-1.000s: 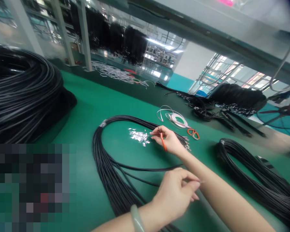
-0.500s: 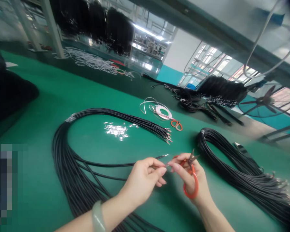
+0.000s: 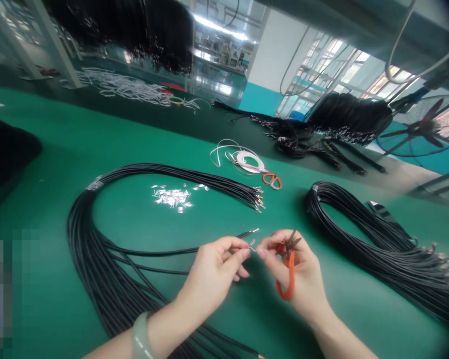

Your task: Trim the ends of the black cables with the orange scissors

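My left hand (image 3: 217,267) is closed in a pinch on a black cable, whose thin bare wire ends (image 3: 252,245) stick out past the fingertips. Just to the right, my right hand (image 3: 303,274) has orange-handled scissors (image 3: 292,274) hooked in its palm, blades pointing up and slightly apart. Its thumb and forefinger come together close beside the wire ends; whether they touch them I cannot tell. Behind my left fingers lies another cable tip (image 3: 253,231). These strands run from a large curved bundle of black cables (image 3: 84,249), wrapped with clear tape near its bend.
Silvery scraps (image 3: 172,197) lie inside the bundle's curve. A white tape roll (image 3: 250,162) and second orange-handled scissors (image 3: 272,181) sit farther back. At right is another looped cable bundle (image 3: 362,249). A dark heap (image 3: 9,154) stands at left, a fan (image 3: 421,127) at back right.
My right fingertips have drawn slightly away from my left ones, and the split wire ends now show between them. The scissors have turned a little in my right hand. The view has shifted.
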Available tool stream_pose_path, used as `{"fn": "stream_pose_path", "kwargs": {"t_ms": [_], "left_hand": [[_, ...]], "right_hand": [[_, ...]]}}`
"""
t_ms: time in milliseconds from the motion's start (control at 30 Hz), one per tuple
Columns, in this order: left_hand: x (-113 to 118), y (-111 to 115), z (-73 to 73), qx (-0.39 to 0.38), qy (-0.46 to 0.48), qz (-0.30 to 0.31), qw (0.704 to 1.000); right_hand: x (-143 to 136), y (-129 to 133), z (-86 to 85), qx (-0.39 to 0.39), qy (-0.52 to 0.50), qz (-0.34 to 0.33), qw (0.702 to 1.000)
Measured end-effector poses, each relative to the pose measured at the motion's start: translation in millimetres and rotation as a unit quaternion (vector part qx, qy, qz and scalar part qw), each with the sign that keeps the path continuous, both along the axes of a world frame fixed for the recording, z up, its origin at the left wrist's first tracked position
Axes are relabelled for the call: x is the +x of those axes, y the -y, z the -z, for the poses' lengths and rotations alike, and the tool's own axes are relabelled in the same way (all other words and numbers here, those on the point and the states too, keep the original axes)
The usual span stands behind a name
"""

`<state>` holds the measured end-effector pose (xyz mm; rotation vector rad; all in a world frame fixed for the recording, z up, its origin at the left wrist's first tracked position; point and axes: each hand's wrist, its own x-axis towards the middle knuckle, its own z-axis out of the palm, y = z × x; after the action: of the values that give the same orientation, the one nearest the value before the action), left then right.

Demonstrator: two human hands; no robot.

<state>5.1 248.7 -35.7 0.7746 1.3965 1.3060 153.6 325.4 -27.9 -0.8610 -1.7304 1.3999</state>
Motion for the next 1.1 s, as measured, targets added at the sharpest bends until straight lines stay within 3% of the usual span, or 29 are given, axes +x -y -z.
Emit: {"fn": "stream_pose_path", "kwargs": {"t_ms": [200,367,500,733,1100], "left_hand": [[-1.1,2.4,2.6,0.026,-0.025,0.006,0.999],[-1.6,5.6,0.8,0.031,-0.048,0.021,0.998],[-1.2,6.9,-1.8,0.031,-0.068,0.029,0.997],[-0.8,7.1,-3.1,0.03,-0.081,0.03,0.996],[-0.7,8.9,-7.8,0.045,-0.137,0.032,0.989]], "right_hand": [[-1.5,7.7,5.8,0.093,-0.038,-0.08,0.992],[-1.8,1.9,4.8,0.114,-0.052,0.021,0.992],[-3.1,-0.6,1.8,0.049,-0.014,0.011,0.999],[-6.6,-2.2,2.3,-0.098,-0.058,-0.009,0.993],[-8.4,-2.3,2.9,-0.135,-0.073,-0.022,0.988]]}}
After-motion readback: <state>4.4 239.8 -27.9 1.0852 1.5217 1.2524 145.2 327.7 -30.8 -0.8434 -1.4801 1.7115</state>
